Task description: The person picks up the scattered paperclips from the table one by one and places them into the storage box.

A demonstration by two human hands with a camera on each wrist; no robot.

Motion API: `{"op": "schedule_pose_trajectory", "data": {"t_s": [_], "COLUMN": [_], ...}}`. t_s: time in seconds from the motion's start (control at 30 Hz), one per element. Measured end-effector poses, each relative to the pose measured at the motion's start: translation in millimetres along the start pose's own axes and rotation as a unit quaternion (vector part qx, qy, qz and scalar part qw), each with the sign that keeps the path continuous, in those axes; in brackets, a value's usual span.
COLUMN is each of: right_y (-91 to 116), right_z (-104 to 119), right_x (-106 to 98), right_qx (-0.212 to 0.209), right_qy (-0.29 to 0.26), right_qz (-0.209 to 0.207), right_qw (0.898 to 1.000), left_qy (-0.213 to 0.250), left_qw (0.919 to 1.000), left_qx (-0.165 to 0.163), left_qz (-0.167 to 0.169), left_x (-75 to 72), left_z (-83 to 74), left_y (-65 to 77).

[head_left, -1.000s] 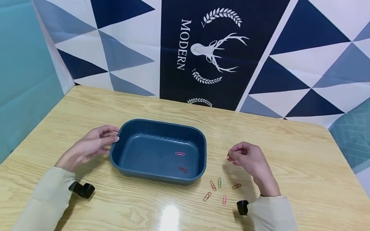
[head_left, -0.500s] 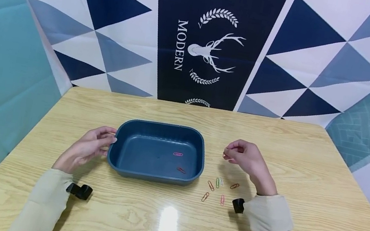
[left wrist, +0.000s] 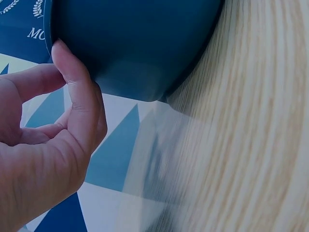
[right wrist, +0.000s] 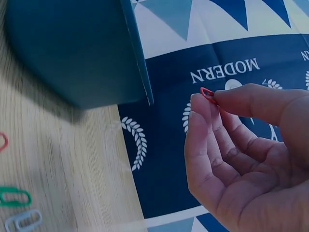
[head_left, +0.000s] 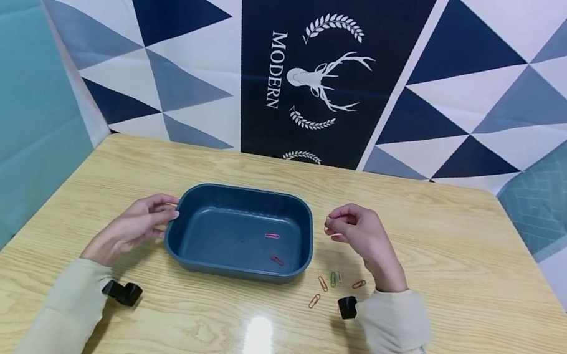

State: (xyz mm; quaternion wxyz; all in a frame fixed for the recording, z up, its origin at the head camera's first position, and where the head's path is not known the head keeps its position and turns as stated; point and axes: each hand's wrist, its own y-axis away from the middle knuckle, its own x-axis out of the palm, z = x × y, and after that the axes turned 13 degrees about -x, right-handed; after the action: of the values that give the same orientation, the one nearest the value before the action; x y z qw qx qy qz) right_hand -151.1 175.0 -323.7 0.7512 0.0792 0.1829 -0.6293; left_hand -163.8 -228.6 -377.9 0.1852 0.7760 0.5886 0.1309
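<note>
A dark blue plastic bin [head_left: 235, 272] stands on the table, with a pink paper clip [head_left: 272, 236] and a red paper clip [head_left: 277, 260] lying on its floor. At its left end my left hand [head_left: 135, 224] grips the rim, the thumb [left wrist: 72, 72] bent over the edge in the left wrist view. My right hand [head_left: 361, 235] is just right of the bin, above the table and apart from the wall. Between its thumb and fingertip it pinches a red paper clip [right wrist: 207, 94], seen clearly in the right wrist view.
Several loose paper clips lie on the table right of the bin, among them a green paper clip [head_left: 333, 279], a white paper clip [head_left: 339, 277] and an orange-red paper clip [head_left: 315, 301]. A patterned cloth [head_left: 328, 84] hangs behind the wooden table [head_left: 176, 335].
My right hand has moved left toward the bin with the red paper clip in its fingers. My left hand keeps its hold on the rim. The view has shifted slightly.
</note>
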Motion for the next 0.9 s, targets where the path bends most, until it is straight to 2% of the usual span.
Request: {"op": "schedule_pose_trajectory", "data": {"t_s": [0.33,0.57,0.9], "right_y": [-4.3,-10.1,-16.3], "right_z": [2.6,6.2,15.3], "right_x": [9.7,19.8,41.4], "right_qx": [-0.004,-0.004,-0.009], "right_qy": [-0.018,-0.011,-0.024], "right_qz": [-0.008,-0.006,0.009], "right_qw": [1.0,1.0,1.0], "left_qy": [0.0,-0.01,-0.009], "left_qw": [1.0,0.9999,0.9999], "left_qx": [-0.003,-0.006,-0.005], "left_qz": [-0.001,-0.005,-0.006], "left_x": [-2.2,-2.0,-1.5], "left_z": [0.3,0.0,-0.7], "left_y": [0.8,0.5,-0.1]}}
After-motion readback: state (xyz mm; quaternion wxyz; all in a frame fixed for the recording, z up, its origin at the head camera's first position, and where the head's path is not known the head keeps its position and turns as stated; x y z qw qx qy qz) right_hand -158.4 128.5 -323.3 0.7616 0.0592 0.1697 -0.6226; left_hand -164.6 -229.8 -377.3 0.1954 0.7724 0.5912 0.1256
